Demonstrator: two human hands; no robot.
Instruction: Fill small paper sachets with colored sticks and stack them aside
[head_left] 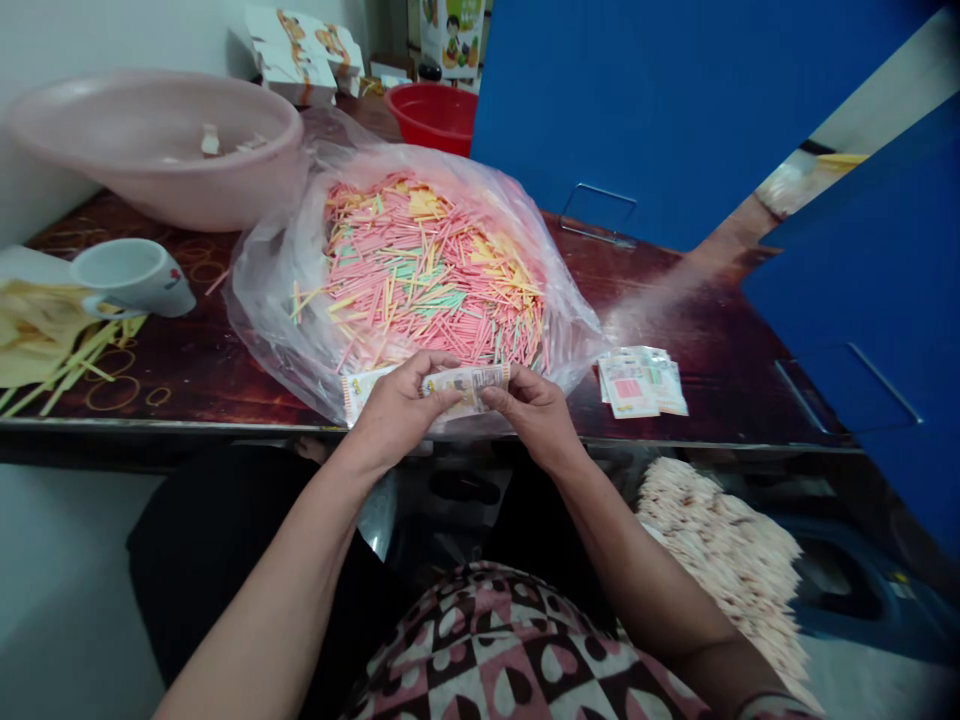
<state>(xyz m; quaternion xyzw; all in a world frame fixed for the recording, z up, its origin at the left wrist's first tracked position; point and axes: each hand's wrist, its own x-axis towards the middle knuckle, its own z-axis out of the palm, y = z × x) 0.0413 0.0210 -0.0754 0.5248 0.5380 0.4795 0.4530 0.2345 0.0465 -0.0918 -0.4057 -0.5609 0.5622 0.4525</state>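
Note:
My left hand point(401, 405) and my right hand point(536, 405) hold a small printed packet point(465, 388) between them, at the front edge of the table. Fingers and thumbs of both hands are closed on its two ends. Another white packet point(363, 392) shows beneath my left hand; whether that hand grips it too I cannot tell. Just beyond my hands lies a large clear plastic bag point(277, 290), its mouth spread wide. Inside it is a heap of thin pink, yellow and green sticks point(435, 270). To the right, several filled packets point(641, 382) lie in a loose pile.
A pink basin point(187, 180) and a white mug point(131, 278) stand at left, near rubber bands point(112, 393) and yellow strips point(67, 365). A red basin point(433, 115) sits behind. Blue panels point(637, 110) rise at right. Below the table is a pile of pale packets point(712, 560).

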